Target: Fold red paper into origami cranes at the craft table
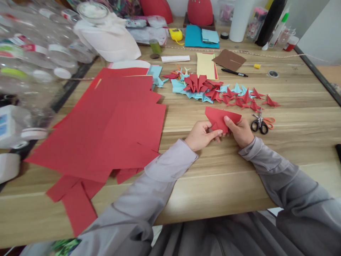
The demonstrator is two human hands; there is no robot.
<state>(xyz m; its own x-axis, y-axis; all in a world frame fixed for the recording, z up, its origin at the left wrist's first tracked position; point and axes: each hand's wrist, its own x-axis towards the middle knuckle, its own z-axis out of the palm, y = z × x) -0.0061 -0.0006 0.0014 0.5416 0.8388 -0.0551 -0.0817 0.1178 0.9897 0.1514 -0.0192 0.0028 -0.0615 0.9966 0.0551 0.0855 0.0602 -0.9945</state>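
Over the desk (213, 185), the left hand (201, 136) and right hand (241, 131) both grasp one folded red paper (221, 115), the left at its lower left side, the right with its thumb pressed on the face; just beyond it lie red paper birds (239, 102), with light blue folded pieces (191, 94) among them; black-handled scissors (259, 127) rest near the right hand; large red sheets (125, 124) overlap off to the left.

No lettering legible anywhere
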